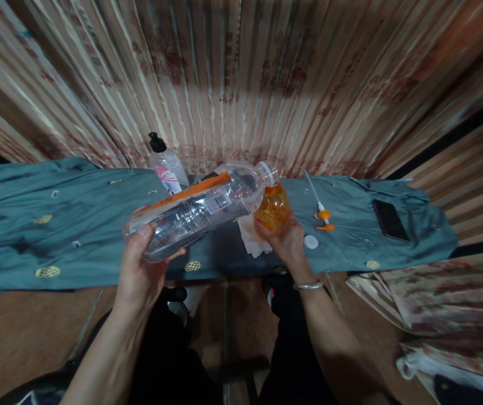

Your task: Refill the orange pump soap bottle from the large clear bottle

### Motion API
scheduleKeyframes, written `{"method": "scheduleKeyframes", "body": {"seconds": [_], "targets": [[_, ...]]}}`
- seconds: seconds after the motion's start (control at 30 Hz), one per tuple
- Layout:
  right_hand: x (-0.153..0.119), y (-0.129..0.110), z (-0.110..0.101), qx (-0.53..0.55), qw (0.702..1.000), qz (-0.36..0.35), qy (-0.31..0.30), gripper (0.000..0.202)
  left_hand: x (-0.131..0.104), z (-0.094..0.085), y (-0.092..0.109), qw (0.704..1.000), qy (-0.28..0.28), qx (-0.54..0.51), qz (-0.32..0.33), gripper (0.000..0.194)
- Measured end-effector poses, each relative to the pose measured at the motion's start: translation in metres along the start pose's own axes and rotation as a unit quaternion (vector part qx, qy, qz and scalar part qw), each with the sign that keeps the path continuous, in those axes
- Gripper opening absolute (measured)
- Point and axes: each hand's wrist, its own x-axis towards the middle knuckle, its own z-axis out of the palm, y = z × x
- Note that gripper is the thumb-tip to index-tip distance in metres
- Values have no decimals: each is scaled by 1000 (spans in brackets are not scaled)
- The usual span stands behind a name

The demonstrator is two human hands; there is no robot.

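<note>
My left hand [142, 267] is wrapped around the base of a large clear plastic bottle [195, 216] with an orange-edged label. The bottle lies tilted, nearly level, its uncapped-looking neck pointing right. Below that neck, my right hand [290, 242] grips a smaller see-through orange bottle [273, 205]. The clear bottle's mouth is over the top of the orange one; whether they touch, I cannot tell. To the right lies an orange pump head [323, 215] with a long pale tube. Near my right wrist is a round white cap [311, 242].
A narrow table under a teal cloth [76, 225] runs across the view. On it are a clear pump bottle with a black top [169, 169], a pale tissue [252, 242] and a black phone [390, 219]. Pleated curtains [233, 84] hang behind.
</note>
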Motion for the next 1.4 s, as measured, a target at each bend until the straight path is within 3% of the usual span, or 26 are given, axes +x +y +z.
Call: {"method": "scheduleKeyframes", "body": {"seconds": [0.37, 0.7, 1.17, 1.4], "targets": [[2, 1, 2, 20, 1000, -1, 1, 74, -2, 10, 8, 1000, 16, -4, -14, 78], [6, 0, 10, 31, 999, 8, 21, 73, 4, 14, 7, 999, 23, 13, -22, 73], [10, -4, 17, 70, 997, 31, -13, 64, 20, 9, 7, 998, 12, 38, -52, 64], [13, -6, 23, 78, 997, 28, -1, 64, 28, 12, 7, 997, 7, 48, -55, 57]]}}
